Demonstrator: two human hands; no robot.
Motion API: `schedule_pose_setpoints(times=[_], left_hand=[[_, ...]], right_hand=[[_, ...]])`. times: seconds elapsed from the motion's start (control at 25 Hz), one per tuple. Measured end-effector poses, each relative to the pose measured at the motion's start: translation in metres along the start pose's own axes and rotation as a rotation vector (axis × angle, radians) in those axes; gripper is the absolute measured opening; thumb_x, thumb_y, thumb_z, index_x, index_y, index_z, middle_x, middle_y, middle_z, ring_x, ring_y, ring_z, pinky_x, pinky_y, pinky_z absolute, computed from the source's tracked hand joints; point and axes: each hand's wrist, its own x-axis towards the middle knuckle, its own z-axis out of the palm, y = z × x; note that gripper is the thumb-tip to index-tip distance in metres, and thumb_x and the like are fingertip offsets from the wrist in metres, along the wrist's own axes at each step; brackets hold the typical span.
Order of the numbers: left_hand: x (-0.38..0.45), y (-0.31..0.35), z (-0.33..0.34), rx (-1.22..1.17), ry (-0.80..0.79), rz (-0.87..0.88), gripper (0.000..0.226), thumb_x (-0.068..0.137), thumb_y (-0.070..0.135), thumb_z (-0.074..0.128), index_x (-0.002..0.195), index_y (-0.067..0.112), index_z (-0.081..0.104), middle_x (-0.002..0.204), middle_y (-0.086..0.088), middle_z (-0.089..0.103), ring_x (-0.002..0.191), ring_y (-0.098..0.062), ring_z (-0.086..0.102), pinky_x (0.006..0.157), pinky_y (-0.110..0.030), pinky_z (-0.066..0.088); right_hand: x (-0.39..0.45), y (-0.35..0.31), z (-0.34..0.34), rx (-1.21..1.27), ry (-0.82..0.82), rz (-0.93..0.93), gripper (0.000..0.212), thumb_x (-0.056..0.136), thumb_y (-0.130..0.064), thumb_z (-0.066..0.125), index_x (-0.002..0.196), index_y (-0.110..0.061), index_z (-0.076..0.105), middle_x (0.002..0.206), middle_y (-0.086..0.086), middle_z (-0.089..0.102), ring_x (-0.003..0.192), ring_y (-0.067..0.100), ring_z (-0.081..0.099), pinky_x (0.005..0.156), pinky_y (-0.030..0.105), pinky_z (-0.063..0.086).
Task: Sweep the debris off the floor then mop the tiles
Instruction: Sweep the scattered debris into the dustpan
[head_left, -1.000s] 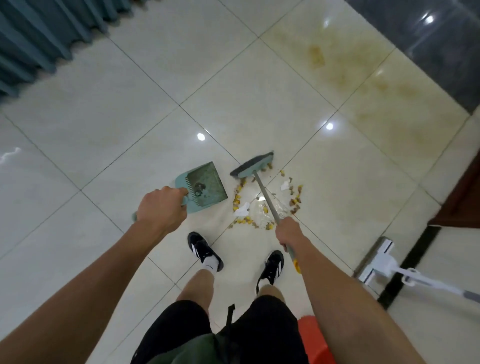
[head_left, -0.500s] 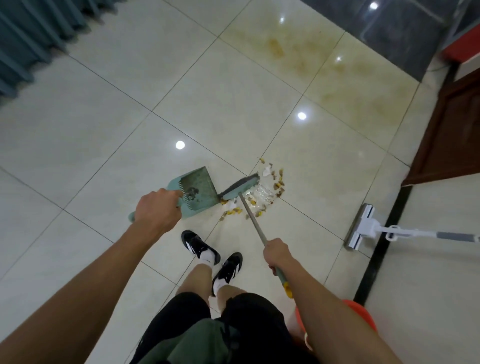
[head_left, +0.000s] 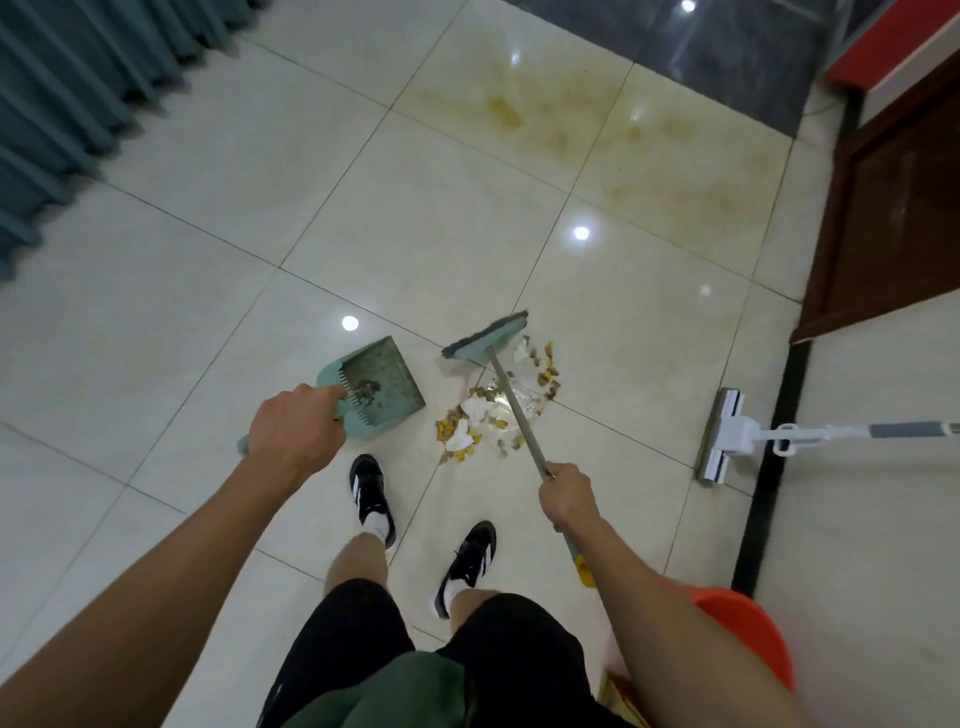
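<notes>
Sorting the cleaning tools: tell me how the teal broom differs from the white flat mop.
The teal broom is gripped by the right hand; the white flat mop is in no hand. The broom's head is beside the debris pile; the mop's sits apart near the black floor strip. Both have long handles.

An indoor room, likely in a home: glossy cream floor tiles (head_left: 426, 208) reflect ceiling lights, and pleated teal curtains (head_left: 67, 98) hang to the floor far left of the dark wooden door (head_left: 893, 208). Just below that door a white flat mop (head_left: 727, 436) lies on the tiles, with an orange bucket (head_left: 748, 639) nearer the viewer
</notes>
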Motion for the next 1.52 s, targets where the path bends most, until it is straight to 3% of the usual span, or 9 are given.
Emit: schedule_pose_setpoints(times=[0.16, 0.32, 0.48, 0.6, 0.8, 1.0, 1.16, 1.36, 1.52], left_hand=[[0.051, -0.011, -0.008, 0.003, 0.011, 0.059, 0.023, 0.093, 0.024, 0.054, 0.111, 0.027, 0.068, 0.076, 0.003, 0.063, 0.058, -0.017, 0.059, 0.057, -0.032, 0.057], [0.102, -0.018, -0.016, 0.035, 0.015, 0.17, 0.015, 0.093, 0.025, 0.056, 0.103, 0.027, 0.067, 0.07, 0.002, 0.061, 0.057, -0.019, 0.058, 0.059, -0.033, 0.057], [0.14, -0.01, -0.028, 0.094, -0.035, 0.296, 0.017, 0.092, 0.022, 0.054, 0.103, 0.027, 0.066, 0.076, -0.002, 0.062, 0.063, -0.025, 0.059, 0.06, -0.033, 0.053], [0.158, -0.005, -0.034, 0.113, -0.06, 0.372, 0.022, 0.092, 0.022, 0.053, 0.108, 0.028, 0.067, 0.082, -0.004, 0.065, 0.068, -0.026, 0.061, 0.063, -0.034, 0.053], [0.171, 0.001, -0.044, 0.148, -0.083, 0.437, 0.027, 0.092, 0.022, 0.052, 0.115, 0.027, 0.066, 0.086, -0.005, 0.065, 0.07, -0.027, 0.06, 0.066, -0.034, 0.051], [0.172, 0.012, -0.045, 0.164, -0.072, 0.468, 0.028, 0.09, 0.019, 0.052, 0.113, 0.022, 0.068, 0.081, -0.004, 0.06, 0.066, -0.024, 0.055, 0.061, -0.031, 0.044], [0.169, 0.023, -0.043, 0.186, -0.072, 0.499, 0.024, 0.089, 0.018, 0.053, 0.107, 0.021, 0.068, 0.078, -0.002, 0.06, 0.062, -0.022, 0.055, 0.059, -0.029, 0.041], [0.164, 0.024, -0.033, 0.2, -0.059, 0.507, 0.017, 0.089, 0.018, 0.053, 0.101, 0.019, 0.065, 0.081, -0.003, 0.064, 0.062, -0.023, 0.058, 0.059, -0.029, 0.045], [0.155, 0.024, -0.028, 0.199, -0.057, 0.534, 0.02, 0.09, 0.017, 0.054, 0.106, 0.019, 0.065, 0.083, -0.003, 0.065, 0.065, -0.023, 0.059, 0.062, -0.031, 0.049]], right_hand=[[0.056, -0.053, -0.01, -0.045, 0.053, -0.021, 0.035, 0.095, -0.009, 0.043, 0.124, -0.008, 0.062, 0.097, 0.013, 0.063, 0.075, 0.028, 0.06, 0.063, 0.036, 0.057], [0.095, -0.102, -0.003, -0.091, 0.06, -0.029, 0.036, 0.094, -0.008, 0.042, 0.126, -0.01, 0.06, 0.103, 0.014, 0.063, 0.077, 0.027, 0.056, 0.061, 0.03, 0.047], [0.108, -0.13, 0.017, -0.024, 0.036, 0.117, 0.028, 0.093, -0.006, 0.044, 0.117, -0.003, 0.059, 0.099, 0.016, 0.058, 0.075, 0.03, 0.057, 0.054, 0.033, 0.049], [0.097, -0.125, 0.035, 0.029, -0.008, 0.251, 0.026, 0.094, -0.003, 0.045, 0.117, 0.002, 0.056, 0.097, 0.018, 0.06, 0.068, 0.029, 0.059, 0.044, 0.032, 0.045], [0.039, -0.091, 0.075, 0.128, 0.003, 0.362, 0.036, 0.092, -0.013, 0.046, 0.123, 0.0, 0.057, 0.111, 0.019, 0.064, 0.093, 0.038, 0.066, 0.07, 0.037, 0.056], [0.001, -0.073, 0.102, 0.281, 0.006, 0.418, 0.048, 0.086, -0.007, 0.041, 0.131, -0.01, 0.059, 0.101, 0.013, 0.067, 0.065, 0.027, 0.059, 0.051, 0.03, 0.049], [-0.014, -0.068, 0.105, 0.383, 0.09, 0.389, 0.056, 0.088, -0.002, 0.037, 0.138, -0.017, 0.057, 0.098, 0.009, 0.068, 0.06, 0.017, 0.054, 0.045, 0.023, 0.042], [0.016, -0.079, 0.084, 0.411, 0.182, 0.369, 0.051, 0.094, -0.004, 0.038, 0.141, -0.015, 0.053, 0.117, 0.015, 0.065, 0.09, 0.032, 0.065, 0.074, 0.037, 0.059], [0.056, -0.08, 0.06, 0.448, 0.139, 0.456, 0.048, 0.092, 0.0, 0.037, 0.137, -0.004, 0.052, 0.1, 0.019, 0.063, 0.061, 0.034, 0.062, 0.067, 0.046, 0.061]])
